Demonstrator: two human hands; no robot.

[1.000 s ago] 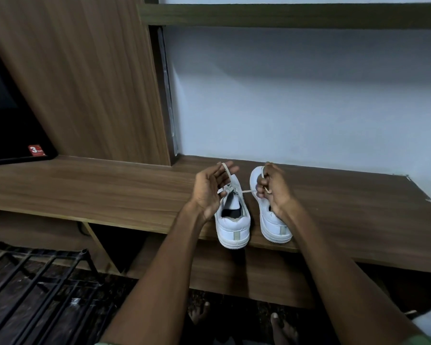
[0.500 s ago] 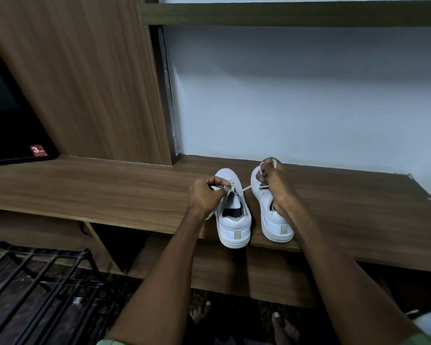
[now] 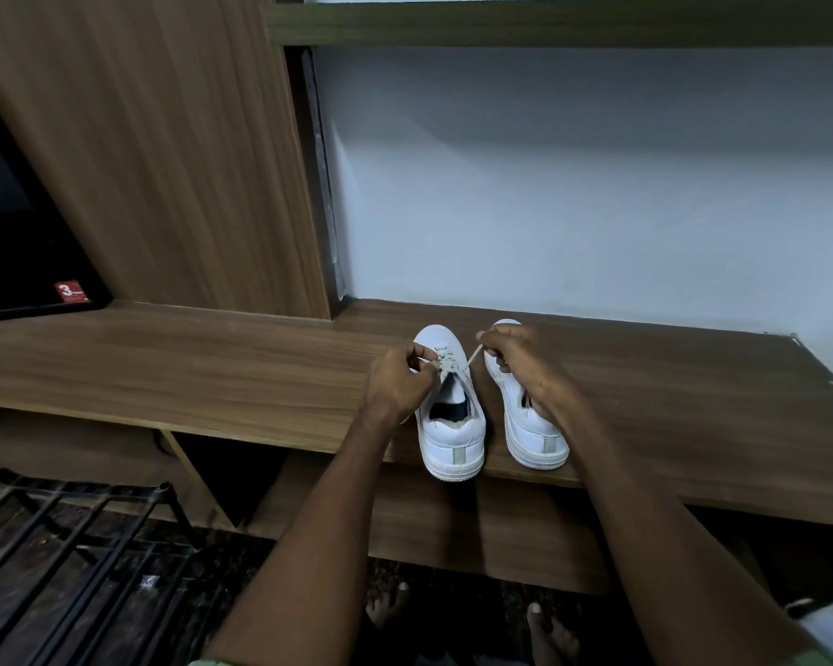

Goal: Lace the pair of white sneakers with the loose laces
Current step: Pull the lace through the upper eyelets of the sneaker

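Note:
Two white sneakers stand side by side, heels toward me, on a wooden shelf (image 3: 212, 367). The left sneaker (image 3: 448, 420) has a white lace (image 3: 472, 355) partly threaded across its eyelets. My left hand (image 3: 397, 384) pinches one end of that lace at the shoe's left side. My right hand (image 3: 520, 362) pinches the other end, which runs taut from the eyelets up to my fingertips. That hand hovers over the right sneaker (image 3: 532, 430) and hides most of its top, so its lacing cannot be seen.
A wood panel (image 3: 174, 161) rises at the back left beside a black screen (image 3: 15, 242). A pale wall (image 3: 573, 194) backs the shelf, with a plank overhead. A black metal rack (image 3: 68, 545) stands low at left. Bare feet show on the floor.
My left hand has dropped from above the shoe and curled onto the lace at its left side. My right hand has shifted slightly, pulling its lace end taut.

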